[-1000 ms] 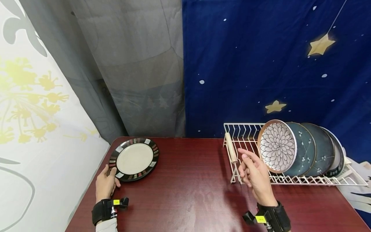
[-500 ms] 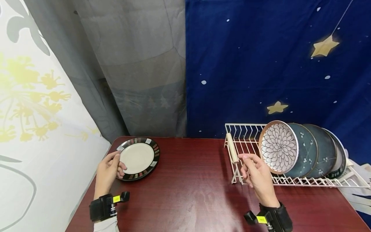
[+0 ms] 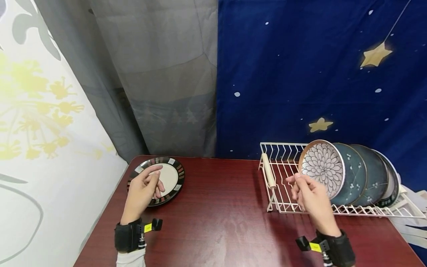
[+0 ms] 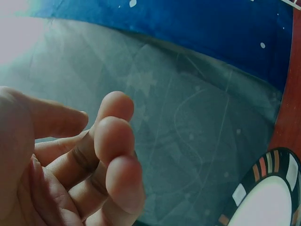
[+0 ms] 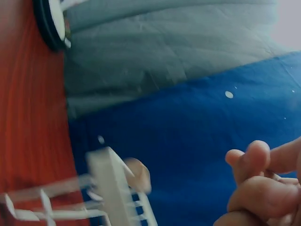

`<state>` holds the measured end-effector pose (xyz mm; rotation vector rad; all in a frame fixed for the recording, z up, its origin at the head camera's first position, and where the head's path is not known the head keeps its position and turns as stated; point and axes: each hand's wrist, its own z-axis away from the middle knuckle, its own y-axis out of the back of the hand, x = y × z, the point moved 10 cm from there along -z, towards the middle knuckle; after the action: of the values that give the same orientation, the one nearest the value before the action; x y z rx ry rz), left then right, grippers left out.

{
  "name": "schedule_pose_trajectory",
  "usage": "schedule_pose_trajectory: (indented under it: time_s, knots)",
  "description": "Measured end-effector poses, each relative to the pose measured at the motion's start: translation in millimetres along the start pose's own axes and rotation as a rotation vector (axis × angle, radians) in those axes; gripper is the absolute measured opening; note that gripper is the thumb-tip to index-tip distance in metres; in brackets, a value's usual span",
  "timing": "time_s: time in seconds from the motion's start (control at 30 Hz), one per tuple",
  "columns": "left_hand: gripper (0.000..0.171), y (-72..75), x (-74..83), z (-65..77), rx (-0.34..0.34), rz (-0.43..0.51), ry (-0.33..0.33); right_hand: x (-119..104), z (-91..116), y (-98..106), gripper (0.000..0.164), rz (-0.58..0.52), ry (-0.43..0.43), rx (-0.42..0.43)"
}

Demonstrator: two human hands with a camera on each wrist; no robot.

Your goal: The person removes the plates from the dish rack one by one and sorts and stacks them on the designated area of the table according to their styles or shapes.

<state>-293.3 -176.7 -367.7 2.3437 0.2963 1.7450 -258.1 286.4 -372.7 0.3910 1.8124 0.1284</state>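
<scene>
My left hand [image 3: 141, 193] hovers above a plate [image 3: 171, 178] with a cream centre and a dark, block-patterned rim. Its fingers are loosely bent, and the left wrist view shows nothing between the fingers [image 4: 123, 181]. At the right, my right hand [image 3: 315, 200] is in front of a white dish rack [image 3: 283, 207], likewise loosely bent around nothing. From the head it overlaps a bowl-like dish [image 3: 321, 163] with a petal pattern and brown rim, which leans in the rack. Whether a fingertip touches that dish, I cannot tell.
Behind the petal dish, teal plates [image 3: 350, 174] and a dark-rimmed plate [image 3: 393, 185] stand tilted in the rack. A pale wooden handle [image 3: 268, 171] marks its left end. Grey [image 3: 166, 74] and blue [image 3: 273, 74] curtains hang behind the reddish table [image 3: 213, 222].
My left hand has left the plate's left rim and moved right and up over it, while the plate has stayed put. My right hand has shifted right, from near the rack handle towards the petal dish.
</scene>
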Motion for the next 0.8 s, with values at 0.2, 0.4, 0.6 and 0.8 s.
schedule_pose_trajectory:
  time_s: [0.2, 0.4, 0.6, 0.8]
  knots:
    - [0.028, -6.8, 9.5, 1.3, -0.026, -0.006, -0.036, -35, -12, 57, 0.018, 0.479, 0.161, 0.219]
    - [0.03, -1.9, 5.8, 4.4, -0.007, 0.023, 0.004, -60, -19, 102, 0.03, 0.749, 0.247, 0.457]
    - [0.029, -1.5, 10.7, 5.2, -0.008, 0.016, -0.006, -36, -28, 122, 0.055, 0.942, 0.084, 0.374]
    - [0.03, -5.0, 10.1, 2.6, -0.024, 0.036, -0.043, 0, -32, 122, 0.067, 1.04, -0.041, 0.21]
